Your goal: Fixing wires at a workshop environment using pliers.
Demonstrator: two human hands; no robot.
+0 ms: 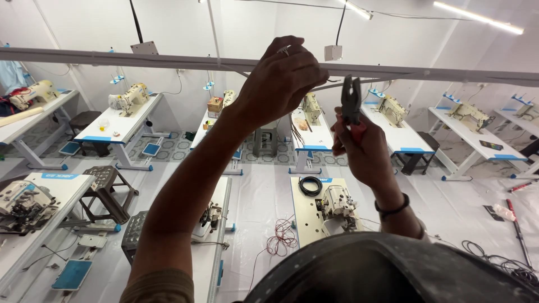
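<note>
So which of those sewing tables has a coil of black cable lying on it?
The near white table just below the right hand holding pliers: a black cable coil lies at its far end, behind the cream sewing machine. No other table shows one.

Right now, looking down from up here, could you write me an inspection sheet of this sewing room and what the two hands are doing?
Surface: long white overhead metal rail crossing the view; white sheeted floor below.
Job's things: dark steel pliers with red grips; thin wire, hard to make out, at the rail.
Clutter: tangle of red wire and black coiled cable.
Hands: left hand closed at the rail; right hand gripping the pliers.
Cables: black cords hanging from the ceiling; loose black cable on the floor, right.
Surroundings: rows of white tables with cream sewing machines, brown plastic stool.
</note>
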